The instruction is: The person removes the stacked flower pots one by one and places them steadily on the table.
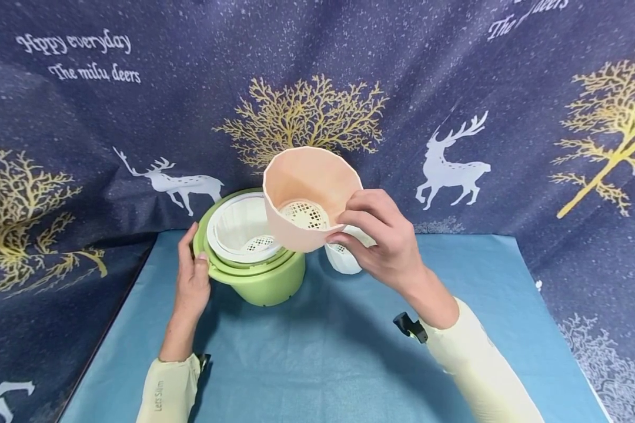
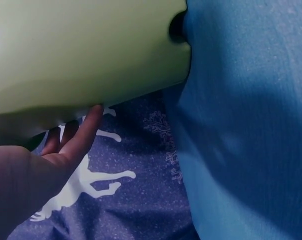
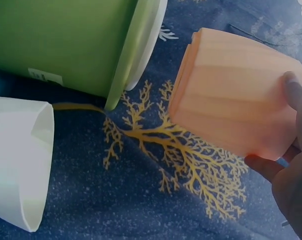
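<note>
In the head view my right hand (image 1: 378,238) grips a pink flowerpot (image 1: 317,170) by its near rim. The pot is tilted in the air above the table, its mouth towards me and a pale perforated disc (image 1: 304,215) showing at its bottom. My left hand (image 1: 192,282) holds the left rim of a larger green flowerpot (image 1: 267,288), the thumb on the rim. Nested inside the green pot is a white pot (image 1: 230,229) with a perforated bottom. A smaller white pot (image 1: 344,264) stands on the table, partly hidden behind my right hand and the pink pot.
A blue cloth (image 1: 317,364) covers the table. Behind it hangs a dark blue curtain (image 1: 349,53) printed with deer and golden trees. A black device (image 1: 410,327) sits at my right wrist.
</note>
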Available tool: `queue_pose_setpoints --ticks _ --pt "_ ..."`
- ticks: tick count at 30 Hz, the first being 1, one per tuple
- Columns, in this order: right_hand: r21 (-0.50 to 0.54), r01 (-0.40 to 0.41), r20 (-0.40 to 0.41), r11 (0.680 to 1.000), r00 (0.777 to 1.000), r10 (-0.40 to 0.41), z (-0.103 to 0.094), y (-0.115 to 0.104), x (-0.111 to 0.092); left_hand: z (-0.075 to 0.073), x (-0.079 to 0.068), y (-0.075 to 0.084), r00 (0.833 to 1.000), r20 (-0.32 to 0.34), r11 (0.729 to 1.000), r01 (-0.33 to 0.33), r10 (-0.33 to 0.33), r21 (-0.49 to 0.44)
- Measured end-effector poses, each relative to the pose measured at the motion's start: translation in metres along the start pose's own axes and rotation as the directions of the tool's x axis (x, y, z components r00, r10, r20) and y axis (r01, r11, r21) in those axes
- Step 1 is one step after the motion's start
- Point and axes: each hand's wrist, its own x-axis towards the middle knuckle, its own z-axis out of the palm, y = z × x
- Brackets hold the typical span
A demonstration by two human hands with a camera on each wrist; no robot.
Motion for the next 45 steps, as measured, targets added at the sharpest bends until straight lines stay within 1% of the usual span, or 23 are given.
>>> queue_pose_setpoints --ticks 4,12,21,29,40,45 --pt "-0.025 -0.02 -0.013 0.999 1.0 0.02 -0.005 -0.001 -0.003 0.001 0.0 0.0 1.0 0.003 1.0 0.001 -0.001 -0.007" --pt "-0.063 -0.062 -0.004 0.996 0.998 0.062 -0.014 -0.003 -0.013 0.003 0.0 0.002 1.0 0.01 1.0 0.019 -0.019 -0.009" --pt "-0.105 -0.081 -0.054 0.991 0.996 0.076 -0.025 -0.006 -0.02 0.002 -0.001 0.002 1.0 0.007 1.0 0.011 -0.011 -0.009" --pt "-0.117 -0.108 -0.096 0.987 0.991 0.097 -0.031 -0.008 -0.028 0.001 -0.001 0.002 1.0 0.008 1.0 0.002 -0.002 -0.006" --pt "-0.144 -0.12 -0.127 0.982 0.987 0.102 -0.041 -0.007 -0.04 0.0 -0.002 0.001 1.0 0.002 1.0 0.014 -0.014 0.027" --pt "-0.163 -0.136 -0.153 0.977 0.982 0.112 -0.045 -0.006 -0.046 0.001 -0.002 0.002 1.0 0.001 1.0 0.02 -0.02 0.022"
